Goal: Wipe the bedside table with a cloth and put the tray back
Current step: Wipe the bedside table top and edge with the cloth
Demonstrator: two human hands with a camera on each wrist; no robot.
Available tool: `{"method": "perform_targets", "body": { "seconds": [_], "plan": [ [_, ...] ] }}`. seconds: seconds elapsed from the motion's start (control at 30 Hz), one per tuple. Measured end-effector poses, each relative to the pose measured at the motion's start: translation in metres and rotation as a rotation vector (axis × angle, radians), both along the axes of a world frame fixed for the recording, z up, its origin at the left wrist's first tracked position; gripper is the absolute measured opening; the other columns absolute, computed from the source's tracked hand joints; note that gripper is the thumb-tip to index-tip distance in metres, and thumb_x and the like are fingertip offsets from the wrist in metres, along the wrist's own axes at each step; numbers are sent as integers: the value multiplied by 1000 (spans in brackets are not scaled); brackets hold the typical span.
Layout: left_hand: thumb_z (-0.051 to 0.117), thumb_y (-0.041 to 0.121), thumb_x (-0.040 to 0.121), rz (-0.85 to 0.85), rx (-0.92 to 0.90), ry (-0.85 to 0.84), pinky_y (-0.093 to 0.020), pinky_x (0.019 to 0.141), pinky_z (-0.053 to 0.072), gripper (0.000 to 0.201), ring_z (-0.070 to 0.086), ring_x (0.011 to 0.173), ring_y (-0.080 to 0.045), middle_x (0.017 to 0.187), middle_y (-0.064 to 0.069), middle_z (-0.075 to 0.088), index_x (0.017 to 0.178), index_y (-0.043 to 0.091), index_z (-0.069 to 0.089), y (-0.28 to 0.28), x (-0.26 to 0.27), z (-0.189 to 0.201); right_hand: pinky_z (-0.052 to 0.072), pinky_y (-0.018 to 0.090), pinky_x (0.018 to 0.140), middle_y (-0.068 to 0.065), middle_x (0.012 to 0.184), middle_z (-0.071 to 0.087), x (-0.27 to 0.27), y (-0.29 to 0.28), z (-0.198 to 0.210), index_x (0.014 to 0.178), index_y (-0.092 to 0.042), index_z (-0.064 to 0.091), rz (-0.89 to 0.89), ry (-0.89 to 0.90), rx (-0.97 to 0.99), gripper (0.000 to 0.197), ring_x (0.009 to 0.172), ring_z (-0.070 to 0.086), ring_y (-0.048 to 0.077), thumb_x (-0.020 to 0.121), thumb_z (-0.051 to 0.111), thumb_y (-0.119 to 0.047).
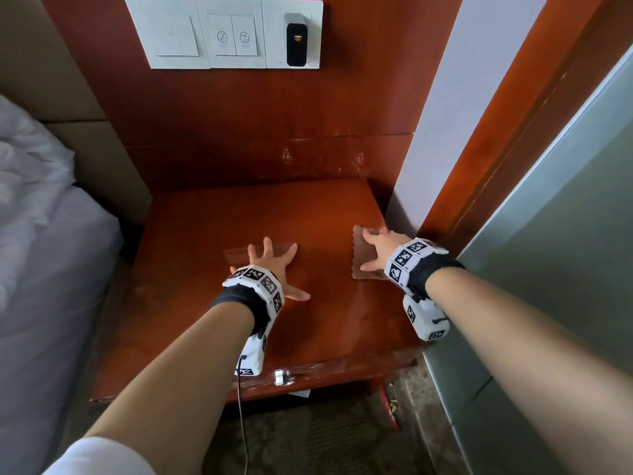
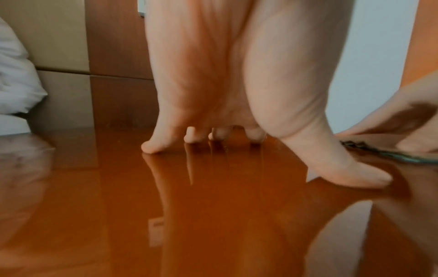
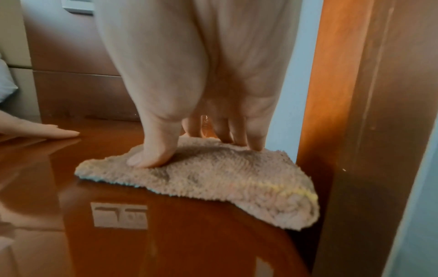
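Observation:
The bedside table [image 1: 205, 320] has a glossy red-brown top [image 2: 189, 215] that mirrors the wall. My left hand [image 1: 270, 269] lies flat on its middle with the fingers spread [image 2: 151, 148]. At the table's right edge, against the wall, lies a fuzzy beige cloth [image 1: 359, 255]. My right hand [image 1: 376, 250] presses down on this cloth [image 3: 225, 180] with straight fingers and the thumb [image 3: 147, 157]. In the left wrist view the cloth's edge [image 2: 391, 155] shows under the right hand [image 2: 403, 121]. No tray is in view.
A bed with white linen [image 1: 41, 234] borders the table on the left. A white switch panel [image 1: 222, 32] hangs on the wooden back wall. A white wall corner [image 1: 428, 149] and wooden door frame [image 1: 496, 149] close the right side. Litter [image 1: 390, 406] lies on the carpet below.

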State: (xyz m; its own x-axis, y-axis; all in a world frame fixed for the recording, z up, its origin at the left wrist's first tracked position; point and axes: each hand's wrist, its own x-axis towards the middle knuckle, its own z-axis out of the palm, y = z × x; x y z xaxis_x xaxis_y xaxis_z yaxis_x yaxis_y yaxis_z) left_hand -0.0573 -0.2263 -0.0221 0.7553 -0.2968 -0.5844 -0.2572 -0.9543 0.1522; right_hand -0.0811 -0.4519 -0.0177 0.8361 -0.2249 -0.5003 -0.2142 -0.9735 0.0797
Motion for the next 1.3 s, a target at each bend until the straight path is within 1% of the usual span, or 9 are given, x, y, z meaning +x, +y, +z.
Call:
{"method": "perform_targets", "body": {
  "seconds": [0.2, 0.3, 0.37, 0.47, 0.57, 0.7, 0.83, 1.07, 1.3],
  "plan": [
    [69, 62, 69, 2, -15, 7, -73, 106, 7, 112, -22, 143, -36, 154, -5, -30, 146, 46, -10, -2, 9, -3, 32, 47, 112, 24, 157, 10, 41, 5, -3, 153, -16, 4, -84, -10, -15, 90, 141, 24, 40, 88, 56, -51],
    [69, 62, 69, 3, -7, 11, -73, 106, 7, 112, -22, 143, -36, 154, -4, -30, 146, 47, -11, -3, 12, -5, 34, 48, 109, 23, 156, 12, 50, 10, -6, 152, -17, 5, -112, -24, -17, 86, 140, 26, 41, 89, 54, -51],
    [69, 63, 68, -2, 1, 10, -73, 106, 8, 113, -22, 143, -37, 154, -5, -30, 146, 47, -11, -3, 14, -6, 32, 51, 110, 24, 156, 10, 47, 11, -7, 152, -22, 1, -113, -29, -14, 85, 142, 21, 41, 90, 51, -52],
    [69, 64, 68, -17, 10, 10, -73, 106, 11, 114, -23, 142, -38, 153, -6, -32, 145, 47, -12, -4, 17, -7, 27, 55, 113, 24, 157, 2, 37, 12, -7, 152, -31, -5, -79, -29, 19, 82, 145, 8, 42, 92, 46, -54],
    [70, 64, 67, -13, 5, 16, -72, 107, 12, 115, -24, 141, -38, 153, -5, -33, 145, 47, -13, -3, 20, -9, 22, 56, 114, 20, 158, -4, 24, 17, -4, 152, -32, -7, -24, -19, 56, 80, 146, 2, 41, 93, 44, -53],
    [69, 66, 66, -18, 7, 14, -69, 109, 14, 116, -24, 141, -39, 153, -6, -33, 145, 47, -13, -2, 22, -11, 20, 54, 114, 19, 158, -6, 1, 34, -1, 152, -29, -7, 48, -18, 68, 81, 145, 2, 42, 93, 45, -51],
    [68, 68, 65, -35, 22, 1, -67, 110, 15, 116, -22, 142, -40, 153, -6, -32, 145, 47, -14, -4, 22, -11, 23, 55, 114, 21, 158, -4, -15, 44, -1, 152, -27, -4, 95, -5, 54, 82, 144, 3, 44, 92, 47, -52],
    [66, 70, 65, -46, 35, -5, -66, 111, 16, 116, -20, 142, -41, 154, -6, -30, 145, 46, -14, -4, 21, -8, 22, 55, 115, 19, 158, -3, -12, 44, -2, 152, -30, -3, 113, 31, 46, 84, 145, 3, 43, 90, 49, -54],
    [68, 68, 65, -53, 16, 4, -67, 109, 17, 116, -21, 142, -40, 155, -5, -29, 145, 47, -12, -4, 23, -8, 18, 56, 116, 18, 158, -7, 23, 43, 2, 151, -30, -5, 116, 49, 54, 85, 145, -2, 42, 91, 49, -53]
  ]
}}
